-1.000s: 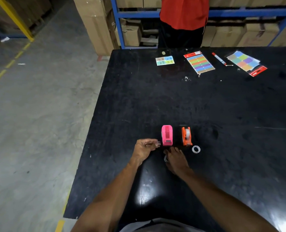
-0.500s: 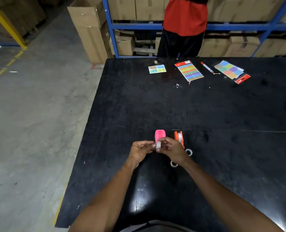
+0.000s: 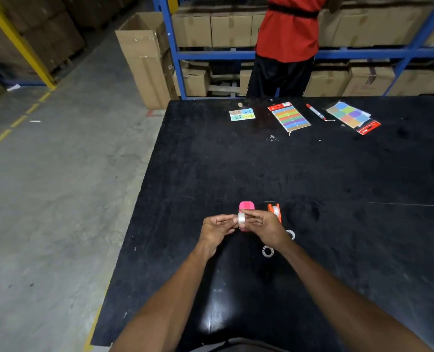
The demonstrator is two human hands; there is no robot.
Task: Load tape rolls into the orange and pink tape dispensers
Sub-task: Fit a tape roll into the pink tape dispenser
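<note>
A small clear tape roll point(image 3: 241, 218) is pinched between my left hand point(image 3: 217, 229) and my right hand point(image 3: 264, 226), just in front of the pink dispenser point(image 3: 246, 206) on the black table point(image 3: 312, 186). The orange dispenser point(image 3: 274, 210) stands right of the pink one, with a roll seated in it. Two loose white rings lie flat on the table: one tape ring point(image 3: 267, 251) below my right wrist, another ring point(image 3: 290, 234) partly hidden behind that hand.
At the table's far edge lie a small coloured card point(image 3: 242, 114), a striped sticky-note pack point(image 3: 289, 116), a red marker point(image 3: 315, 112) and another sticky-note pack point(image 3: 353, 116). A person in a red shirt point(image 3: 287, 34) stands beyond it by blue shelving with cartons. Concrete floor drops off left.
A second ago my left hand held the roll alone while my right hand rested on the table. Both hands have since met on the roll in front of the pink dispenser.
</note>
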